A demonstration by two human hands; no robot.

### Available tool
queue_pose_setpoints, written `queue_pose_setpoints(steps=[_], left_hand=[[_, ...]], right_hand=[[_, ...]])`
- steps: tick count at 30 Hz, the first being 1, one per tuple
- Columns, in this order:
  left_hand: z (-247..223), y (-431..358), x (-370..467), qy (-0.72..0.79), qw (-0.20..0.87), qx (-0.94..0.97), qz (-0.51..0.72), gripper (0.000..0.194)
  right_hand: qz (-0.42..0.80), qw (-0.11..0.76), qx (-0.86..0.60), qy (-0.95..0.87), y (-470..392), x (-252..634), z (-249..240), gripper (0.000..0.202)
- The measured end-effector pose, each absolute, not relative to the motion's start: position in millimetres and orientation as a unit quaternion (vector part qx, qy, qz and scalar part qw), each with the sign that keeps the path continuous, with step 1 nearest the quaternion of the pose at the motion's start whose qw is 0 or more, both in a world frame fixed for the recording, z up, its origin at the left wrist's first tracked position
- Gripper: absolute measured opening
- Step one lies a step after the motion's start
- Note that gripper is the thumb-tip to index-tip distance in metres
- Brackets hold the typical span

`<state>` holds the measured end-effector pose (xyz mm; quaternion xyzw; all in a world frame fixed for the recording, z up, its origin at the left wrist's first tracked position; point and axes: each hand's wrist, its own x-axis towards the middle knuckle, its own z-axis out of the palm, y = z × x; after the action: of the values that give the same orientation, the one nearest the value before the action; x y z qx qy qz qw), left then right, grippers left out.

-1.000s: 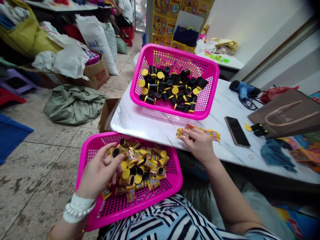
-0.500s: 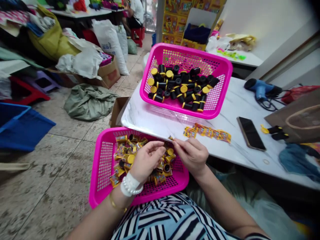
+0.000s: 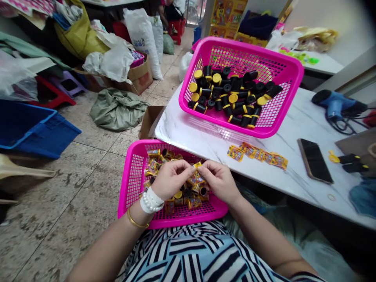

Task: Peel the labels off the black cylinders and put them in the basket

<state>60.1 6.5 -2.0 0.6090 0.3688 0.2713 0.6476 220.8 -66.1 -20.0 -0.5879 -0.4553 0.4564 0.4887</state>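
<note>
Over the lower pink basket [image 3: 125,188], my left hand [image 3: 172,178] and my right hand [image 3: 220,182] meet with thumbs and fingers pinched. Between their fingertips is a small yellow printed plastic sleeve [image 3: 197,165], held from both sides. Below them in this basket lie several black canisters with yellow caps wrapped in printed sleeves [image 3: 194,203]. On the table's near edge, to the right of my hands, lies an overlapping row of flat printed sleeves [image 3: 258,153]. A second pink basket [image 3: 241,131] on the table holds many bare black canisters with yellow caps [image 3: 227,98].
A phone [image 3: 315,160], a blue heat gun [image 3: 337,105] and small black-and-yellow pieces [image 3: 349,161] lie on the marble-patterned table [image 3: 293,188]. Left on the floor are a blue bin [image 3: 38,129] and a green sack [image 3: 117,109]. A person [image 3: 173,11] sits far back.
My right hand has come in against my left, and the sleeve now shows face-on between both hands' fingertips. The camera view has shifted, moving the surroundings rightward.
</note>
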Motion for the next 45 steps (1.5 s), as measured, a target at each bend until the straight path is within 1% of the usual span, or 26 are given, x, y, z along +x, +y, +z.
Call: queue_pose_setpoints(steps=[3, 5, 7, 10, 13, 15, 17, 20, 24, 26, 29, 31, 33, 35, 38, 41, 43, 45], left_hand=[[0, -3, 58, 0.426, 0.602, 0.575, 0.354, 0.024], [1, -14, 54, 0.448, 0.588, 0.554, 0.383, 0.023], [0, -24, 50, 0.453, 0.589, 0.549, 0.382, 0.025], [-2, -34, 49, 0.456, 0.595, 0.544, 0.376, 0.025], [-6, -35, 51, 0.46, 0.577, 0.553, 0.387, 0.023], [-7, -31, 51, 0.459, 0.555, 0.572, 0.392, 0.018], [-4, -25, 50, 0.457, 0.536, 0.586, 0.399, 0.013], [7, -4, 51, 0.44, 0.532, 0.598, 0.408, 0.012], [41, 39, 72, 0.396, 0.553, 0.61, 0.407, 0.015], [62, 60, 94, 0.373, 0.582, 0.598, 0.406, 0.021], [84, 87, 137, 0.322, 0.618, 0.586, 0.414, 0.024], [90, 104, 169, 0.285, 0.601, 0.598, 0.448, 0.022], [91, 121, 201, 0.26, 0.569, 0.611, 0.484, 0.019], [88, 135, 232, 0.25, 0.571, 0.602, 0.498, 0.02], [80, 148, 269, 0.239, 0.643, 0.555, 0.47, 0.023], [68, 147, 284, 0.218, 0.691, 0.541, 0.427, 0.026], [61, 144, 282, 0.208, 0.686, 0.555, 0.422, 0.027], [56, 146, 278, 0.206, 0.674, 0.565, 0.428, 0.026]], right_hand=[[0.342, 0.54, -0.629, -0.442, -69, 209, -30, 0.042], [0.309, 0.555, -0.641, -0.431, -71, 204, -36, 0.043], [0.293, 0.561, -0.645, -0.428, -72, 201, -40, 0.043], [0.265, 0.556, -0.647, -0.449, -74, 200, -40, 0.042], [0.202, 0.535, -0.64, -0.513, -74, 197, -35, 0.039], [0.151, 0.515, -0.621, -0.571, -74, 196, -30, 0.035], [0.13, 0.502, -0.596, -0.613, -73, 195, -23, 0.027], [0.114, 0.505, -0.557, -0.649, -61, 201, -12, 0.019], [-0.003, 0.49, -0.532, -0.691, -24, 230, 19, 0.023], [-0.055, 0.468, -0.532, -0.703, 1, 257, 41, 0.026], [-0.053, 0.445, -0.557, -0.699, 32, 311, 72, 0.029], [-0.054, 0.436, -0.609, -0.661, 45, 351, 85, 0.028], [-0.077, 0.406, -0.676, -0.61, 51, 385, 88, 0.025], [-0.108, 0.35, -0.737, -0.569, 51, 407, 83, 0.019], [-0.143, 0.248, -0.791, -0.541, 51, 415, 69, 0.012], [-0.142, 0.164, -0.814, -0.539, 52, 404, 55, 0.014], [-0.132, 0.133, -0.821, -0.539, 53, 397, 50, 0.016], [-0.131, 0.123, -0.823, -0.539, 55, 394, 47, 0.018]])
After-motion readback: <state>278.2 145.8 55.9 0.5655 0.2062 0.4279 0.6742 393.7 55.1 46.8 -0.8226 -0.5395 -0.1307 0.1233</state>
